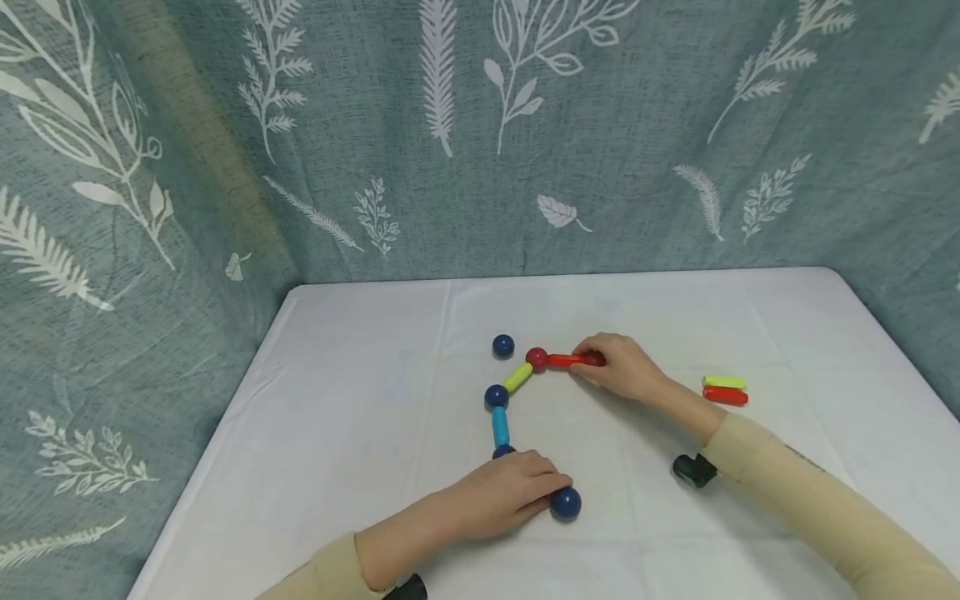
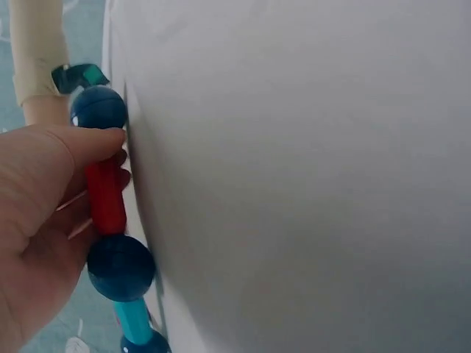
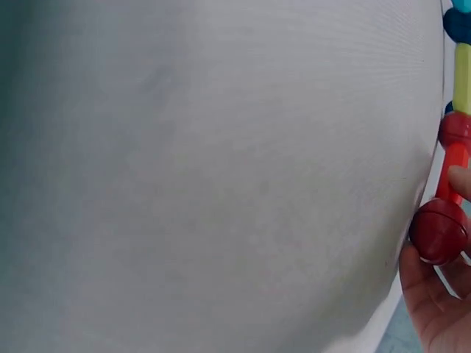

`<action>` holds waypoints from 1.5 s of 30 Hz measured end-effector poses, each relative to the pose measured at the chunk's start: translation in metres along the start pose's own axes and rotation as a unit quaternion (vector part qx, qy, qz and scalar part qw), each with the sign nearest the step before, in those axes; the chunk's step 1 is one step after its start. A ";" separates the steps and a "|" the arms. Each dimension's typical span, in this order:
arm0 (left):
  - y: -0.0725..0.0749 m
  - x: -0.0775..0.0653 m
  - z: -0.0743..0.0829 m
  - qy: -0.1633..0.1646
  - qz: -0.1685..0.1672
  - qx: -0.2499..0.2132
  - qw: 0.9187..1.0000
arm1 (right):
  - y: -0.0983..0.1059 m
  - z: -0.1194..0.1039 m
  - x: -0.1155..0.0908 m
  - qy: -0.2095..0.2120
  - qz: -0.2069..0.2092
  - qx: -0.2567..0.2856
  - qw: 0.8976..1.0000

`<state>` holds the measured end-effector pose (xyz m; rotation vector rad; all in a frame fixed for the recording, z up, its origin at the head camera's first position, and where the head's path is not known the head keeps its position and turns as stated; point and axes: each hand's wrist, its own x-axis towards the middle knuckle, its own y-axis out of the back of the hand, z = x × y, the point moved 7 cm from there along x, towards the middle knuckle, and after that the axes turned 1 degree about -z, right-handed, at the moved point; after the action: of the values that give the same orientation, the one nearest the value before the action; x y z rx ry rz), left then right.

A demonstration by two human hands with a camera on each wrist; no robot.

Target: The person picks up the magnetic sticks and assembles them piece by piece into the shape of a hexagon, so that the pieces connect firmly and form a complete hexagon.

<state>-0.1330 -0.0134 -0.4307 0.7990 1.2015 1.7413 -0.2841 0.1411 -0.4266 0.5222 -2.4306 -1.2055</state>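
Observation:
A bent chain of toy balls and rods lies on the table. My left hand (image 1: 510,493) grips its near red rod (image 2: 107,202), between a blue end ball (image 1: 566,503) and a second blue ball (image 2: 121,268) partly behind the hand in the head view. From there run a light blue rod (image 1: 500,427), a blue ball (image 1: 497,396), a yellow-green rod (image 1: 517,377) and a red ball (image 1: 536,359). At the far end, my right hand (image 1: 618,367) holds a red end ball (image 3: 439,232), its fingers also against the adjoining red rod (image 1: 562,361).
One loose blue ball (image 1: 503,346) sits beyond the chain. To the right, a yellow-green rod (image 1: 724,382) and a red rod (image 1: 725,396) lie side by side. A patterned curtain (image 1: 480,208) hangs behind the white-covered table (image 1: 360,375).

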 end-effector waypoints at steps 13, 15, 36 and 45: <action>0.006 0.020 0.012 0.003 -0.001 0.035 0.999 | 0.001 0.004 0.002 -0.003 -0.025 0.064 0.998; 0.005 0.025 0.015 0.003 0.001 0.035 0.999 | -0.003 0.001 0.003 0.002 -0.036 0.071 0.997; 0.049 0.071 -0.095 0.128 0.200 -0.048 0.970 | 0.058 0.039 -0.056 -0.072 0.010 0.025 0.997; 0.036 0.079 -0.119 0.158 0.135 -0.124 0.970 | 0.096 0.081 -0.100 -0.155 -0.025 0.001 0.988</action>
<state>-0.2796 0.0041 -0.4334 0.5680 1.0818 2.2588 -0.2525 0.2977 -0.4114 0.4240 -2.6898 -1.3963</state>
